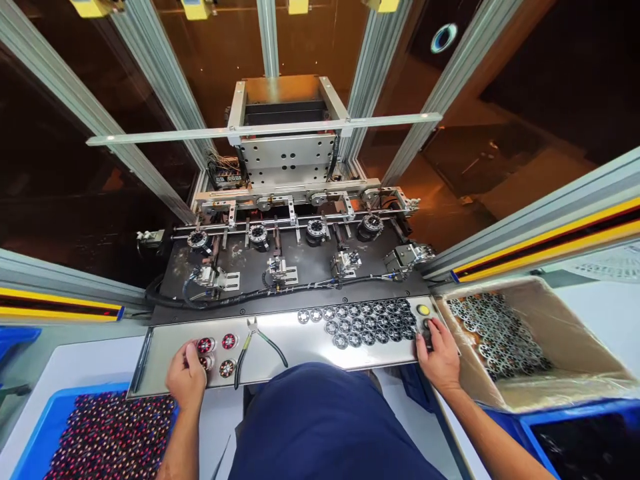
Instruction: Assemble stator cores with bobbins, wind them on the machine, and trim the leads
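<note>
My left hand (188,377) is at the left part of a metal tray (310,353), its fingers curled against a round copper-wound motor core (205,363) that they partly cover. Just above that lies a red-and-black motor core (205,345). Two more cores, an upper one (229,341) and a lower one (227,368), sit to the right. At the tray's right end, my right hand (440,357) has thumb and forefinger apart around a dark round button (427,324), below a yellow button (423,310). No held part shows in it. Cutting pliers (255,343) lie spread near the left cores.
Rows of round slotted metal parts (367,323) cover the tray's right half. Behind stands a machine with several round fixtures (316,232). A blue bin (45,427) of wound cores is at left, a lined carton (580,353) of metal parts at right. Yellow-edged bars (550,240) flank the station.
</note>
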A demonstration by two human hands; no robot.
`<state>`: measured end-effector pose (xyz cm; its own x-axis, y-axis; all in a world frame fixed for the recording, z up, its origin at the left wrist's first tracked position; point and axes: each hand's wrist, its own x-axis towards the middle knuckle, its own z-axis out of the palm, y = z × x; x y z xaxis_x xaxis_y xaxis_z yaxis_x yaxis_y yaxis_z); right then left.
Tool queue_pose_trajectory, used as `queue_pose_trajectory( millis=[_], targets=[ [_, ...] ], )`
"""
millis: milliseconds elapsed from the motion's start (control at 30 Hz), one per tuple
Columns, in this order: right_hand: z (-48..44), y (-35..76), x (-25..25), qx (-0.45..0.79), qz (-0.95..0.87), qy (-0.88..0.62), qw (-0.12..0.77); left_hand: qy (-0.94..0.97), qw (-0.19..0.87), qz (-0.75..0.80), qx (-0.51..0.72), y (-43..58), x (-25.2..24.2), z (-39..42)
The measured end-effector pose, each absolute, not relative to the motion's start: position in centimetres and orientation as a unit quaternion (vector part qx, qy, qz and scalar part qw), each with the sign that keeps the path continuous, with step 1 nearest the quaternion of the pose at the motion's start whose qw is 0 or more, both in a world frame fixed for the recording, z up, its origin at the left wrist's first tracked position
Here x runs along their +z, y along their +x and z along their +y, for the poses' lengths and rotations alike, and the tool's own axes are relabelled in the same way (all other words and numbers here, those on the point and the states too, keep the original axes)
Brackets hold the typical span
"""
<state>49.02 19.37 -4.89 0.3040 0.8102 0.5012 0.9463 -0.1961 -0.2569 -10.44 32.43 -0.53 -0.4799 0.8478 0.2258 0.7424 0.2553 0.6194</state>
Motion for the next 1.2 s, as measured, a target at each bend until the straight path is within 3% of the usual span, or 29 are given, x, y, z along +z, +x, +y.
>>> queue_pose_trajectory(
  millis=[1200],
  targets=[
    [19.44,48.76,-4.55,-0.131,-0.578,-0.760,0.268,0.508,0.071,0.785,0.347,-10.33,-0.49,32.51]
  ],
)
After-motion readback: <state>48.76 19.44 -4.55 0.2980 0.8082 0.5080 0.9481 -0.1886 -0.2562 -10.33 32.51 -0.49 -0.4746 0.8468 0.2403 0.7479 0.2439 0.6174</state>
